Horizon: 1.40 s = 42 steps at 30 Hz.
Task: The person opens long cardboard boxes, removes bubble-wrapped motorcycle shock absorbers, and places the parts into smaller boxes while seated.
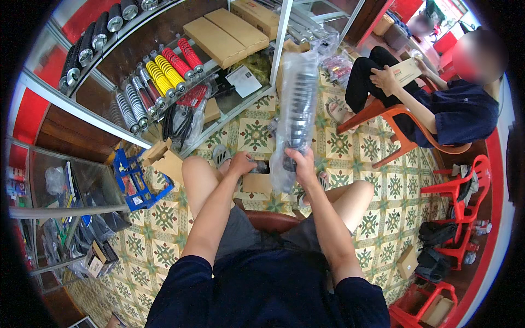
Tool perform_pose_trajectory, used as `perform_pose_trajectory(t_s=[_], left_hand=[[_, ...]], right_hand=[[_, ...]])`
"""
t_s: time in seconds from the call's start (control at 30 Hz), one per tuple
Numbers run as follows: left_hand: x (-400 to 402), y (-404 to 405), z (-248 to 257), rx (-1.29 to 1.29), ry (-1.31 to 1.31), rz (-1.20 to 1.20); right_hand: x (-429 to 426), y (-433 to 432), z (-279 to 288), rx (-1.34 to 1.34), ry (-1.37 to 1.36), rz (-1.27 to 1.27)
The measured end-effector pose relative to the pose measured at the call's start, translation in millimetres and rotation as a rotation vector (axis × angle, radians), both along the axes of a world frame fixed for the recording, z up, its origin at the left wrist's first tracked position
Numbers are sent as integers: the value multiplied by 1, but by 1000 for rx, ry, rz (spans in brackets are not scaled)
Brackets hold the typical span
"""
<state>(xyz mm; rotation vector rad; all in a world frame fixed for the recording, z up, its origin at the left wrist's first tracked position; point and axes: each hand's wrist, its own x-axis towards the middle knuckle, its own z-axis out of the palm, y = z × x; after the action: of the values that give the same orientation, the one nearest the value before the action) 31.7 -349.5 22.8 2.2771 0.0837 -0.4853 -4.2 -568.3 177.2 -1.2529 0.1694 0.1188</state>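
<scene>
A coil-spring shock absorber (pixel 301 102) in clear plastic wrap stands nearly upright in the picture, its lower end gripped by my right hand (pixel 301 162). To its left, my left hand (pixel 244 164) is at the edge of an open cardboard box (pixel 257 183) between my knees. A dark, plastic-wrapped part (pixel 260 166) shows in the box opening beside my left fingers. Whether those fingers hold the part or the box edge is hidden.
A glass display case holds red, yellow and silver shock absorbers (pixel 164 76) and flat cardboard boxes (pixel 225 35). A blue rack (pixel 137 180) stands at left. At right, a person on an orange plastic chair (pixel 393 123) holds a small box (pixel 406 71). Red chairs (pixel 455 184) line the wall.
</scene>
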Motion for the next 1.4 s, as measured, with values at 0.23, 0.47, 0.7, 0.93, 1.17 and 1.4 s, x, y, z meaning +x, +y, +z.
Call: perform_pose_trajectory(t_s=[0.23,0.47,0.7,0.93,1.17,1.4], left_hand=[[7,2,-11,-118,-14,6],[3,-6,-2,-169,-141,-100],[-9,-26,48,299,-73,-58],[-1,-8,-5,-38,-246,-62],[-3,-3,8,-30,-154,-21],[-1,-9,0,-49,-115,29]], right_hand=[[23,2,9,-165,-98,-40],[28,-1,-22,167,-58,-156],[21,-2,-17,65,-93,-141],[15,12,-45,73,-82,-113],[13,11,-42,-311,-71,-66],[3,10,-45,-460,-32,29]])
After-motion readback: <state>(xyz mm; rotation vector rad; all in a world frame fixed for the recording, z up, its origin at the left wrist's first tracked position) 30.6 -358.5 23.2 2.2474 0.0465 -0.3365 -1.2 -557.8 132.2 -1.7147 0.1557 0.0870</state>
